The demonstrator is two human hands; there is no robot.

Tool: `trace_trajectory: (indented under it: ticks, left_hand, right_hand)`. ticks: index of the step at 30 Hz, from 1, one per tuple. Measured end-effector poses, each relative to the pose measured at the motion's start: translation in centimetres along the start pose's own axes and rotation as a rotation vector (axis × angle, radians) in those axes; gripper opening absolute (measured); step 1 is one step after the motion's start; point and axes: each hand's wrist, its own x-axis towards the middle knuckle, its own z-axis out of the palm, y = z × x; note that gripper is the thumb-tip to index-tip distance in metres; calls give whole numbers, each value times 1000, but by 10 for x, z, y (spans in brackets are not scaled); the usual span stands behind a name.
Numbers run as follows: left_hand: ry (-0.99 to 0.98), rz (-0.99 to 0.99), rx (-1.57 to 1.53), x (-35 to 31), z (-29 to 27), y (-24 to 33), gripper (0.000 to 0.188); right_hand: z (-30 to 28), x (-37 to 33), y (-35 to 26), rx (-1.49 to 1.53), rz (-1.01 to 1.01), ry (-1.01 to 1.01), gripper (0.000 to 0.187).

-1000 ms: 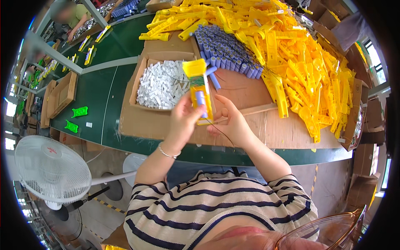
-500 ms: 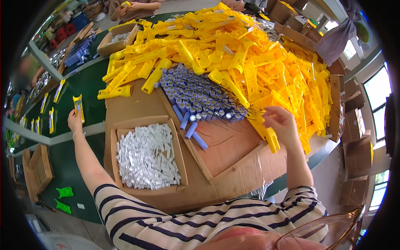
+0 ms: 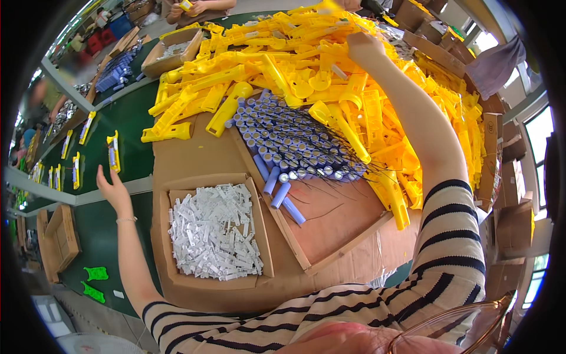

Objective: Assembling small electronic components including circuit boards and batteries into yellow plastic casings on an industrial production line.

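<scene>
On the left, my left hand has its fingers stretched apart, just short of a yellow plastic housing with a blue battery cell in it, lying on the green belt. Nothing shows in that hand. My right hand reaches far forward over the big heap of yellow plastic housings; its fingers point away and are hidden, so what they touch does not show. Purple-blue battery cells with thin dark wires stand packed in a cardboard tray. Left of it, an open carton holds small clear-white plastic pieces.
More filled yellow housings lie along the belt. A metal rail crosses it. Two bright green pieces and an empty cardboard box are at lower left. Another person's hands work at the far side.
My left hand has let go of the yellow housing, which now lies on the belt, and drawn back slightly. My right hand has swung forward from beside the battery cells to the far heap.
</scene>
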Motion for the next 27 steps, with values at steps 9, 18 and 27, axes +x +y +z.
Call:
trace_trajectory:
  ticks: [9,18,27]
  left_hand:
    - [-314,446,-376,-67,-126,240,35]
    - [-486,612,-726,-113,-181,424,61]
    - [-941,429,-1260,-167,-256,421,47]
  right_hand:
    - [-144,-102,73,1311,26,83,39]
    - [-220,-302,-4,1939,-260,-563,44]
    - [-112,-426,-36,1604,-956,-36,69]
